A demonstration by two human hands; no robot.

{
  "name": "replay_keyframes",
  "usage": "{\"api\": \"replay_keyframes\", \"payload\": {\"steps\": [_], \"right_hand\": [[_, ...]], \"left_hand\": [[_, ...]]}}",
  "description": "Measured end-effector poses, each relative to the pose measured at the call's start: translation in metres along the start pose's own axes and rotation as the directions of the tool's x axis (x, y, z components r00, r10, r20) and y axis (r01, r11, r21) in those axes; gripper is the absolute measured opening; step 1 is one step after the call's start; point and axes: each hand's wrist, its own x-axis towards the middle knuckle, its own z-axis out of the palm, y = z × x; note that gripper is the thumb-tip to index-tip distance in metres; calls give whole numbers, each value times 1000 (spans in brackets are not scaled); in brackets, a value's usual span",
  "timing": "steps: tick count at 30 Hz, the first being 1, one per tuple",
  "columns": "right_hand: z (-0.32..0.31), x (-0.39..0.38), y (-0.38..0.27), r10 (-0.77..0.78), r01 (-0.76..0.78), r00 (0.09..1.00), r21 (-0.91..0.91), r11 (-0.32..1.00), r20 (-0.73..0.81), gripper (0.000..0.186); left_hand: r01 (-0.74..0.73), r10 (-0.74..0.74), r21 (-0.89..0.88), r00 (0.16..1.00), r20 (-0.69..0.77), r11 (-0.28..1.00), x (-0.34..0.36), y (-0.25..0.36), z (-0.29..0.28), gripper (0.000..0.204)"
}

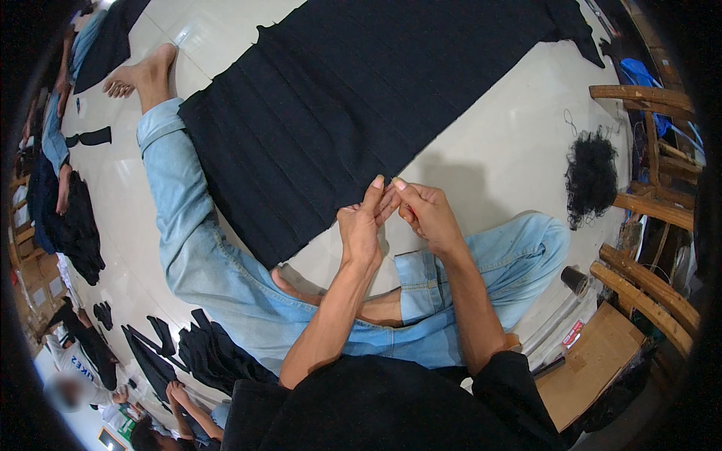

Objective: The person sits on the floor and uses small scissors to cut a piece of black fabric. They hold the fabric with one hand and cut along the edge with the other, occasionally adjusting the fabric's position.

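A long piece of black ribbed cloth (301, 113) lies spread across the floor in front of me, its near end beside my legs. My left hand (361, 229) is closed on the cloth's right edge, thumb on top and fingers curled beneath. Close against it, my right hand (432, 214) is pinched, thumb to fingers, by the same edge. Whatever sits between the right fingertips is too small to make out. Both hands are above my bent leg in light blue jeans (511, 248).
A heap of black thread (592, 177) lies on the pale tiled floor (496, 143) at right, near wooden frames (647, 286). A dark cup (575, 279) and a cardboard sheet (590, 364) are at lower right. More black cloth (214, 353) and other people are at left.
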Motion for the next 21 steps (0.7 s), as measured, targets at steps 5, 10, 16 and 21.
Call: {"api": "replay_keyframes", "payload": {"steps": [5, 10, 16, 21], "right_hand": [[-2, -3, -1, -24, 24, 1000, -56, 998, -15, 41], [-14, -28, -1, 32, -32, 995, 6, 999, -92, 39], [-36, -49, -5, 53, -31, 981, 120, 992, -189, 38], [-31, -39, -8, 9, 8, 991, 130, 992, -136, 39]], "left_hand": [[5, -5, 26, 1000, 17, 1000, 1, -1, -1, 37], [57, -52, -31, 988, 145, 998, 3, 3, 6, 56], [77, -74, -13, 980, 182, 997, 24, 6, 55, 66], [37, -42, 52, 996, 83, 998, 27, -8, 51, 50]]}}
